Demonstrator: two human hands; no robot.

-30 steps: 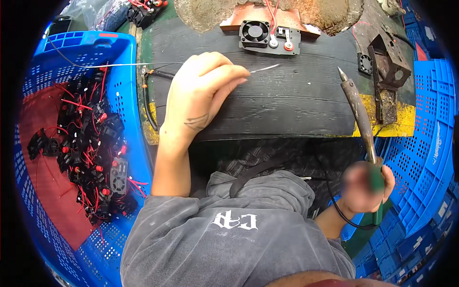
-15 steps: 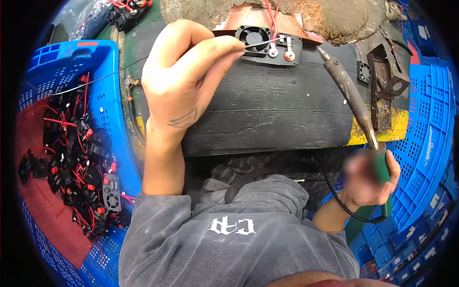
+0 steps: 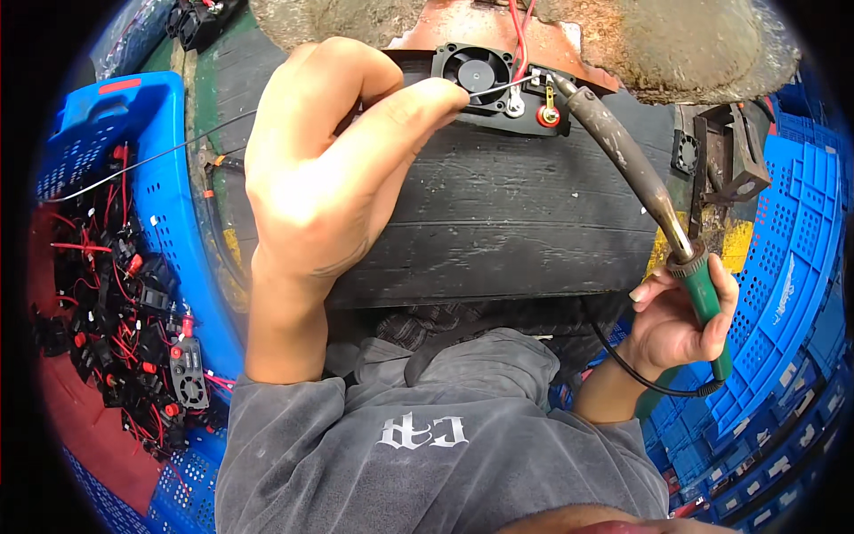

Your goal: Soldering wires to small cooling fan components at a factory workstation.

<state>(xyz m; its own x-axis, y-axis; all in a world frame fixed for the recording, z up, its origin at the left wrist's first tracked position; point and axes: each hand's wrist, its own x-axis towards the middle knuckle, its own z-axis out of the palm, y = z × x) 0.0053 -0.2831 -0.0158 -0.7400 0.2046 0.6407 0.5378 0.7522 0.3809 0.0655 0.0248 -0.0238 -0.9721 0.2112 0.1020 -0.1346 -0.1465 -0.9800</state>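
My left hand pinches a thin grey solder wire, whose end reaches a terminal on a black fan unit. The wire's other end trails off to the left. In my right hand is a soldering iron, held by its green handle. Its tip touches, or nearly touches, the unit beside the solder's end. The unit carries a small square fan, a red-ringed terminal and a silvery ring terminal. Red wires run up from it. It rests at the far side of the black work surface.
On the left stands a blue crate heaped with black fan units and red wires. Pliers lie beside it. A brown metal bracket and another small fan sit at the right, near blue crates.
The soldering iron's tip has moved left and up to the fan unit's terminals, where the solder wire's end is. My left hand has shifted slightly, still pinching the solder.
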